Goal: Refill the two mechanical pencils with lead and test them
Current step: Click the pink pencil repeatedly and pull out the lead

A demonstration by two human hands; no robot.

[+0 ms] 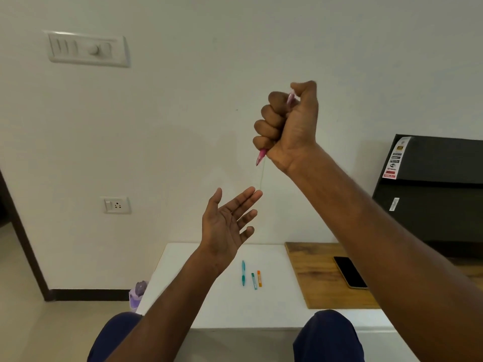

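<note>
From the head view, the right hand (287,126) is raised in front of the wall, fingers curled in a fist round the pink mechanical pencil (261,156), whose tip points down below the fist. A thin line hangs under the tip, perhaps a lead, too faint to be sure. The left hand (227,226) waits beneath it, palm up, fingers spread and holding nothing.

Well below, on the white table (209,304), lie the teal mechanical pencil (243,273), the green lead case (254,281) and the orange lead case (259,278), side by side near the middle. A wooden board (313,278) covers the table's right part, with a phone (350,272) on it. A purple bottle (137,295) stands off the left edge, and a black box (431,189) fills the right background.
</note>
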